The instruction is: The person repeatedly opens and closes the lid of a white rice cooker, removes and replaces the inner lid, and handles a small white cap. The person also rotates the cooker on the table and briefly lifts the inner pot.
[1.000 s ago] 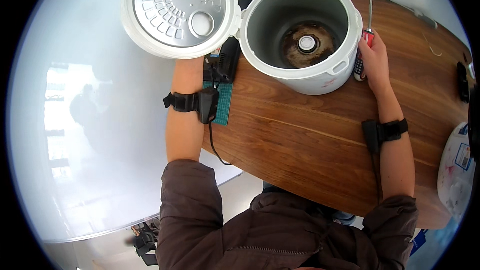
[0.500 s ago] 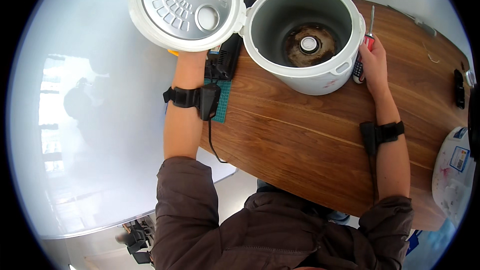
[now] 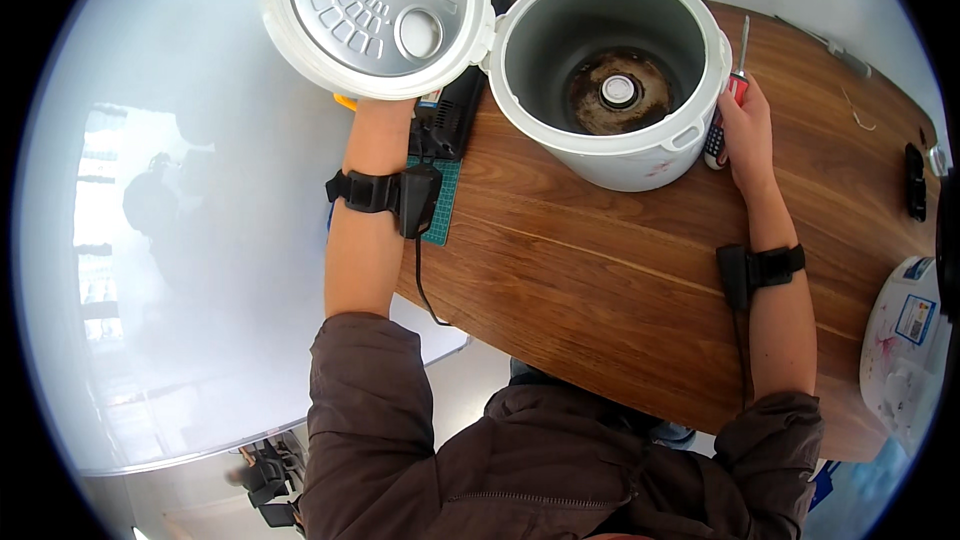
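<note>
A white rice cooker body (image 3: 640, 165) stands on the wooden table, its grey inside bare down to a brown-stained bottom with a round white centre piece. Hinged at its left, the lid (image 3: 455, 60) is swung wide, its silver inner plate facing up. My left forearm (image 3: 370, 260) reaches under the lid, which hides that hand and its fingers. At the cooker's right side, my right hand (image 3: 748, 130) is closed around the handle of a screwdriver (image 3: 738, 87), red with a dotted dark-and-white end. Its metal shaft points away from me. The hand lies close against the cooker wall.
Left of the cooker are a black device (image 3: 458, 115) and a green cutting mat (image 3: 440, 215). A grey-handled tool (image 3: 850, 60) and a black piece (image 3: 915, 182) lie at the right, above a white flower-patterned container (image 3: 895, 350). A glossy white board (image 3: 200, 290) fills the left.
Almost nothing differs. The whole view has shifted very slightly, while both arms, the lid and the cooker keep their places relative to each other.
</note>
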Motion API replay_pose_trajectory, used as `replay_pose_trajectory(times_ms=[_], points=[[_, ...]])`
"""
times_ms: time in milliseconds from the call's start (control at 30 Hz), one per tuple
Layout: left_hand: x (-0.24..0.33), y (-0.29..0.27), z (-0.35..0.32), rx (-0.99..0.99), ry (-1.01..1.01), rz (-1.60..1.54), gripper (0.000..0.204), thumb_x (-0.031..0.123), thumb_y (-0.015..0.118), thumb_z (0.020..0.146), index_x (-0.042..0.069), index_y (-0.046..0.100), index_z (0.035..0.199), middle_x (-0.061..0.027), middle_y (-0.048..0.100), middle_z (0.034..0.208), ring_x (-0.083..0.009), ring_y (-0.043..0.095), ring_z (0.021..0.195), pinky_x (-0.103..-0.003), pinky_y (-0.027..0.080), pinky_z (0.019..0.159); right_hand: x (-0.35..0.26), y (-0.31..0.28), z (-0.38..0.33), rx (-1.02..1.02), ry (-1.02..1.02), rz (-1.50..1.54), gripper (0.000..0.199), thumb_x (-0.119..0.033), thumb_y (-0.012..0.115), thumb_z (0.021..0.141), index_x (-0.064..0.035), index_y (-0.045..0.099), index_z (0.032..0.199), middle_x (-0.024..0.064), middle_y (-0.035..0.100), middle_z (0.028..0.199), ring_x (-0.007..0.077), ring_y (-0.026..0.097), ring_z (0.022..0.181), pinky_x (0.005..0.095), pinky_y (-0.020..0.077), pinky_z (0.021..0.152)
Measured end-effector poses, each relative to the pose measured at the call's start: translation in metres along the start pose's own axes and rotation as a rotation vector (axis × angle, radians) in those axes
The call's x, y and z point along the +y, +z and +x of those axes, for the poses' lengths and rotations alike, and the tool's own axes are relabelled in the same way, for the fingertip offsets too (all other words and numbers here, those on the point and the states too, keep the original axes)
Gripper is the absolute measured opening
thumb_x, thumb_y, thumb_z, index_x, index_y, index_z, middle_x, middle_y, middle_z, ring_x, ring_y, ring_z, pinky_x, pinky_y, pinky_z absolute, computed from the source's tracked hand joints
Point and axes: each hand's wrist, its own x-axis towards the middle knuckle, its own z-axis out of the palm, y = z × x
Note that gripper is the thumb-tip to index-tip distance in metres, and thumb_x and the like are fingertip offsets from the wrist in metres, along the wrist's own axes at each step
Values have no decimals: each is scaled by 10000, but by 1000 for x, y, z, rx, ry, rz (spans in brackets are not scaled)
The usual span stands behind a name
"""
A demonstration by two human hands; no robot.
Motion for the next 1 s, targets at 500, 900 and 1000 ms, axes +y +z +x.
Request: replay_pose_trajectory(times_ms=[500, 900, 1000], points=[[0, 2, 6, 10, -7, -7, 305, 244, 516, 1085, 56, 593, 1313, -68, 658, 1240, -176, 653, 1116, -335, 546, 936, 2, 2, 1, -6, 4, 10, 231, -190, 640, 1011, -15, 691, 1154, -16, 662, 872, 64, 568, 742, 250, 476, 675], [-2, 1, 7, 11, -8, -14, 305, 241, 505, 1089, 58, 589, 1319, -68, 659, 1250, -174, 652, 1125, -333, 544, 943, 1, 1, 1, 0, 11, 4, 235, -193, 644, 1012, -11, 691, 1154, -16, 659, 873, 64, 567, 752, 249, 474, 682], [-2, 0, 5, 16, -10, -13, 306, 240, 502, 1090, 59, 588, 1320, -68, 660, 1252, -173, 652, 1128, -333, 544, 945, 1, 2, 1, -2, 12, -6, 237, -195, 644, 1013, -11, 691, 1154, -17, 659, 873, 63, 564, 750, 248, 472, 680]])
